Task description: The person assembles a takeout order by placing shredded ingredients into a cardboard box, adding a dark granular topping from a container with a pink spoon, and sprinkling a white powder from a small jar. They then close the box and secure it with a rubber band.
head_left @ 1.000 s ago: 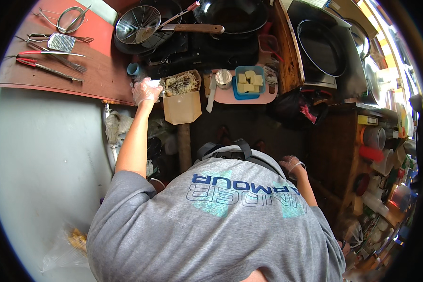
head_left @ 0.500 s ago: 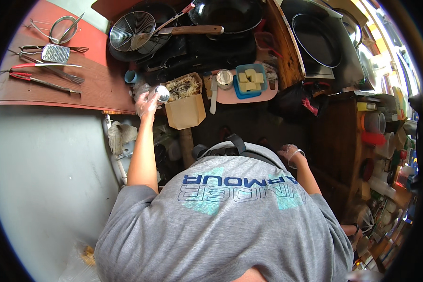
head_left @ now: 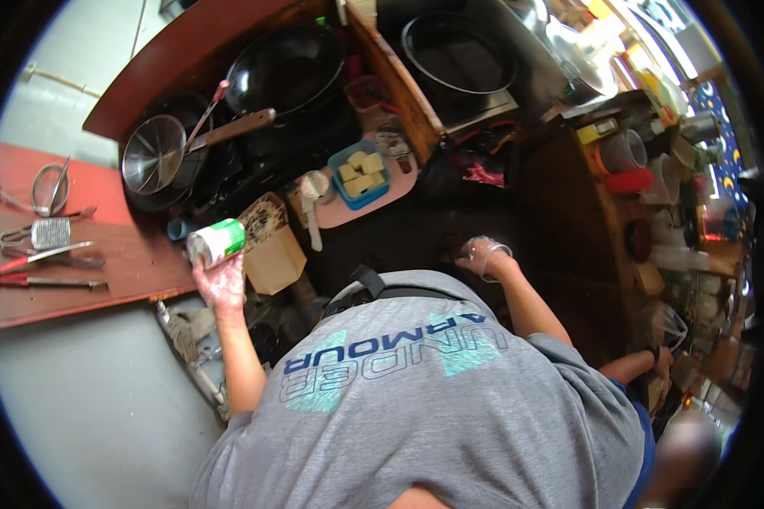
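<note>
My left hand, in a clear plastic glove, is closed round a can with a green and white label. The can lies tilted on its side above the counter's edge. Just right of it stands an open cardboard box, with dark and pale shreds inside. My right hand, also gloved, hangs in front of my body with loosely bent fingers and nothing visible in it. Farther right, a pink board carries a small open tin, a white-handled knife and a blue tub of pale yellow blocks.
Strainers, a grater and tongs lie on the red-brown counter. Beyond are a wok, a wire skimmer and a black pan. Shelving stands at right; another person's arm shows at lower right.
The can in my left hand has tipped so its label shows. My view has turned, shifting the counter things left and down. Another person has come further into view at lower right.
</note>
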`<move>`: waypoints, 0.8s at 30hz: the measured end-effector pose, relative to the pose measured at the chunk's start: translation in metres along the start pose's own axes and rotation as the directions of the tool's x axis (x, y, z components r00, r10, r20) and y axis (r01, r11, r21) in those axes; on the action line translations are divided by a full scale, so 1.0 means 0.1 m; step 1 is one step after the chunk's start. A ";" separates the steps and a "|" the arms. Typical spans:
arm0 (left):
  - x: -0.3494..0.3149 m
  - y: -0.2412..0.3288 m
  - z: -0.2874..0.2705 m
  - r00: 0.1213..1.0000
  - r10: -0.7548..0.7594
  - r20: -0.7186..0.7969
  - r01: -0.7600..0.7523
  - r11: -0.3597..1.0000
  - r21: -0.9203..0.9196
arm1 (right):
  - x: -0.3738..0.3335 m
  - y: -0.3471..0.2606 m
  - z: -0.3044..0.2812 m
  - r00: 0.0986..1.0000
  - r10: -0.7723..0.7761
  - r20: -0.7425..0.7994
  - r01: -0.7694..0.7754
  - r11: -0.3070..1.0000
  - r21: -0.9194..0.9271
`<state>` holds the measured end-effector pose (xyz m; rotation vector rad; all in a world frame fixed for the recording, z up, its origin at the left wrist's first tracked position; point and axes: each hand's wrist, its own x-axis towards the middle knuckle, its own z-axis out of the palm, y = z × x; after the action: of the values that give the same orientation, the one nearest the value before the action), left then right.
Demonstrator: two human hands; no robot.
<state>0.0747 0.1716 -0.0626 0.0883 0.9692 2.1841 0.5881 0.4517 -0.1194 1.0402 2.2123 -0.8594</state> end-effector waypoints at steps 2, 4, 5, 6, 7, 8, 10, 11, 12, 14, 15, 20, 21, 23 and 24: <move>-0.06 0.00 0.58 0.993 -0.055 0.100 0.047 0.995 0.083 | -0.07 -0.14 -0.40 0.985 -0.108 -0.133 0.130 0.977 0.170; -0.14 -0.16 1.22 0.940 -0.172 0.295 0.131 0.979 0.153 | -0.21 -0.31 -0.78 0.872 -0.249 -0.421 0.377 0.890 0.255; -0.19 -0.28 1.55 0.923 -0.231 0.307 0.158 0.957 0.245 | -0.28 -0.37 -0.96 0.803 -0.326 -0.499 0.499 0.826 0.263; -0.23 -0.48 1.87 0.916 -0.322 0.239 0.246 0.922 0.300 | -0.35 -0.43 -1.12 0.723 -0.377 -0.579 0.587 0.777 0.227; -0.27 -0.71 2.18 0.903 -0.386 0.189 0.297 0.879 0.374 | -0.43 -0.46 -1.26 0.609 -0.435 -0.663 0.684 0.712 0.161; -0.32 -0.98 2.48 0.867 -0.444 0.227 0.339 0.859 0.384 | -0.51 -0.46 -1.36 0.582 -0.423 -0.695 0.692 0.707 0.149; -0.40 -1.60 3.02 0.766 -0.556 0.322 0.382 0.798 0.467 | -0.63 -0.36 -1.49 0.480 -0.391 -0.786 0.745 0.654 0.129; -0.45 -1.93 3.27 0.708 -0.590 0.387 0.387 0.784 0.486 | -0.65 -0.25 -1.55 0.450 -0.363 -0.816 0.759 0.637 0.136; -0.42 -2.21 3.50 0.655 -0.659 0.369 0.384 0.711 0.588 | -0.69 -0.10 -1.56 0.419 -0.299 -0.857 0.766 0.624 0.156; -0.54 -2.78 3.85 0.597 -0.720 0.354 0.398 0.649 0.649 | -0.78 0.32 -1.55 0.379 -0.147 -0.914 0.732 0.651 0.198; -0.56 -3.00 3.99 0.548 -0.769 0.328 0.360 0.572 0.737 | -0.81 0.56 -1.54 0.369 -0.093 -0.925 0.717 0.662 0.219; -0.75 -4.34 4.66 0.314 -0.879 0.360 0.189 0.430 0.883 | -1.07 1.68 -1.32 0.416 0.174 -0.893 0.675 0.598 0.431; -0.79 -4.56 4.77 0.283 -0.888 0.364 0.145 0.414 0.898 | -1.15 1.90 -1.25 0.418 0.237 -0.877 0.656 0.589 0.472; -0.89 -4.99 5.01 0.310 -0.901 0.305 0.064 0.340 0.938 | -1.24 2.28 -1.10 0.386 0.377 -0.842 0.615 0.575 0.539; -0.93 -5.14 5.08 0.331 -0.898 0.288 0.000 0.305 0.952 | -1.24 2.50 -1.03 0.341 0.456 -0.822 0.553 0.610 0.567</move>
<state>0.6193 0.6540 -0.0222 1.0452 1.1128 0.5315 0.8378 0.5945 -0.0454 2.5055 2.7648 -1.7182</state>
